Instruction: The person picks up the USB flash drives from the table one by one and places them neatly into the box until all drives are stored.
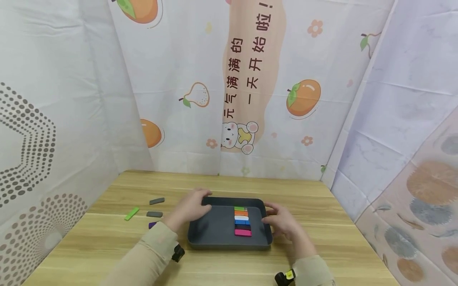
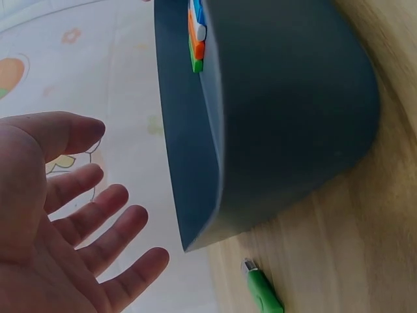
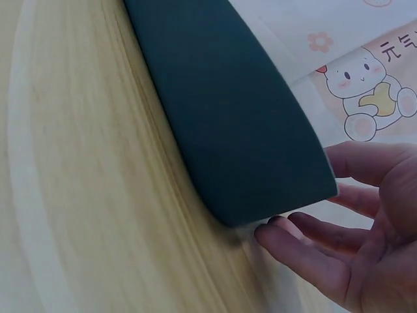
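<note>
A dark grey tray [image 1: 214,242] rests on the wooden table. Inside, right of its middle, a column of coloured USB flash drives [image 1: 242,222] lies side by side: green, orange, white, blue, black and pink. My left hand [image 1: 193,205] hovers at the tray's left side, fingers spread and holding nothing; the left wrist view shows a gap between this hand [image 2: 78,222] and the tray wall [image 2: 293,111]. My right hand [image 1: 282,220] holds the tray's right side, with the thumb over the rim; its fingers [image 3: 306,261] lie by the corner in the right wrist view.
Left of the tray lie a green flash drive [image 1: 132,213], a grey one [image 1: 156,201], another grey one [image 1: 154,214] and a purple one [image 1: 152,225], partly hidden by my left arm. Printed curtains [image 1: 171,59] surround the table [image 1: 307,198] at the back and sides.
</note>
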### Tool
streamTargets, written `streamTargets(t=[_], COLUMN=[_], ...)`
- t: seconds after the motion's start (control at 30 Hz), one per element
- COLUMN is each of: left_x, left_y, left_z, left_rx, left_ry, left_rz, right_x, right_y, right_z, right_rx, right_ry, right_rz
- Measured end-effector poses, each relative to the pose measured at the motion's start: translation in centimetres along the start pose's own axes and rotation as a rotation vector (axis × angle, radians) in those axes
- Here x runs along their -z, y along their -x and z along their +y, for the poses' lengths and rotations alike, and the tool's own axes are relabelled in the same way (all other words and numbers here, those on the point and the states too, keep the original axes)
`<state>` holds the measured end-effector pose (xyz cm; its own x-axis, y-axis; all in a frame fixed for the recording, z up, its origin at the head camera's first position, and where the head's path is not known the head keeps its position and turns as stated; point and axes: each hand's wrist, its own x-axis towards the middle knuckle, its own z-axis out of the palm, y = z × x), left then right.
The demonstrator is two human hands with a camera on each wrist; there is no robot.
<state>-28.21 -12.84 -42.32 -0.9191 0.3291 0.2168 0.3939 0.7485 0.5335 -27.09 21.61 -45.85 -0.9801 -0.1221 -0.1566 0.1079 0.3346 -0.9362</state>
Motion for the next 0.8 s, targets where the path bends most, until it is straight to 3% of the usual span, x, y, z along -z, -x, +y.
streamTargets(t=[0.43, 0.8], left_x=[-0.4, 0.7], left_y=[-0.5, -0.3], left_z=[0.1, 0.6], left_rx=[0.030, 0.043], left_ry=[0.003, -0.044], left_rz=[-0.023, -0.030], right_x=[-0.2, 0.0], right_y=[-0.6, -0.8], right_z=[0.3, 0.9], right_rx=[0.007, 0.024], right_ry=[0.006, -0.015], right_rz=[0.000, -0.006])
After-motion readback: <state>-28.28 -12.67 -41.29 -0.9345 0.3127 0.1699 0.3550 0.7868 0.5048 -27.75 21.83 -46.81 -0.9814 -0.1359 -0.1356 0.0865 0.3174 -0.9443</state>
